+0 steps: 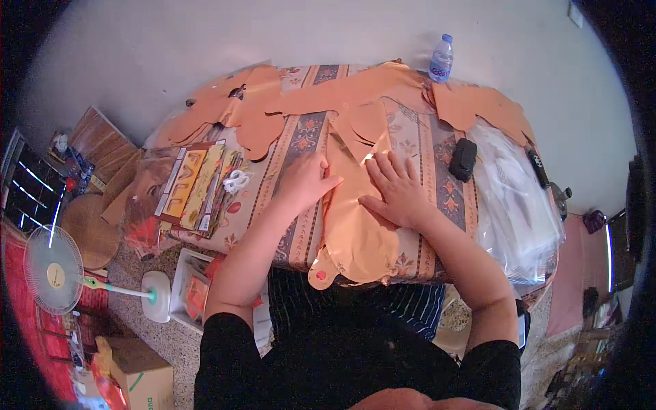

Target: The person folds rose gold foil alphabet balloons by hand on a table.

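Note:
A shiny orange cut-out sheet with wavy edges lies lengthwise in front of me, its rounded near end at the table's front edge. A small red spot marks its lower left lobe. At its left edge is my left hand, fingers curled and thumb lying over the sheet; the fingertips are partly hidden. My right hand rests flat on the sheet's right side with its fingers spread. Beyond my hands, more orange cut-outs lie across the far side of the patterned tablecloth, with others stacked at the left and right.
Left on the table are printed cards and a white ribbon bundle. Right are a black case, clear plastic bags and, at the back, a water bottle. A fan, white bin and cardboard box stand left below.

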Demonstrator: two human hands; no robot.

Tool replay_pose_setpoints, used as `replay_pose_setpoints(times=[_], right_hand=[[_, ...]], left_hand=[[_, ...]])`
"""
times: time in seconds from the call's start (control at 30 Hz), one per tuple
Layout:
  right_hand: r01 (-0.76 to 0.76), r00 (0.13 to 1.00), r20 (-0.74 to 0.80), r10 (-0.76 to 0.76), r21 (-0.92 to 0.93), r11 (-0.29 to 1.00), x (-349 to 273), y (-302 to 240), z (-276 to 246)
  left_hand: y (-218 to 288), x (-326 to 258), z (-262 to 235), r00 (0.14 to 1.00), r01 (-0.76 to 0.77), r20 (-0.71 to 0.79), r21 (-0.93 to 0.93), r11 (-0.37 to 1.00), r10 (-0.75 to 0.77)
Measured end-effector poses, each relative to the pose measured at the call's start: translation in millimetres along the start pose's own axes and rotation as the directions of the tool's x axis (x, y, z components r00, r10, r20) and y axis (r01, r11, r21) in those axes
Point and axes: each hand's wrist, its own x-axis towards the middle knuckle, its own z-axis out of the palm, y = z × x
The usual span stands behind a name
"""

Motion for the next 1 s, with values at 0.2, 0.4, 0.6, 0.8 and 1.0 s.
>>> replay_pose_setpoints(times=[0.2, 0.4, 0.6, 0.8, 1.0], right_hand=[[0.000, 1.000, 0.017, 0.000, 0.002, 1.000, 1, 0, 0], [0.005, 1.000, -0.016, -0.005, 0.018, 1.000, 0, 1, 3], [0.014, 1.000, -0.019, -0.014, 0.014, 1.000, 0, 3, 3], [0.011, 1.000, 0.000, -0.011, 0.014, 1.000, 0, 4, 3], [0.016, 1.000, -0.013, -0.016, 0.008, 1.000, 0, 4, 4]], left_hand=[[11, 10, 2, 0.995, 0.042, 0.090, -0.044, 0.998, -0.038], [9, 18, 6, 0.995, 0.080, -0.069, 0.140, 0.987, -0.071], [5, 35, 10, 0.996, 0.094, -0.004, 0.097, 0.991, -0.094], [3, 42, 9, 0.996, 0.087, -0.030, 0.256, 0.963, -0.082], [-2, 51, 10, 0.993, 0.112, 0.012, 0.223, 0.968, -0.117]])
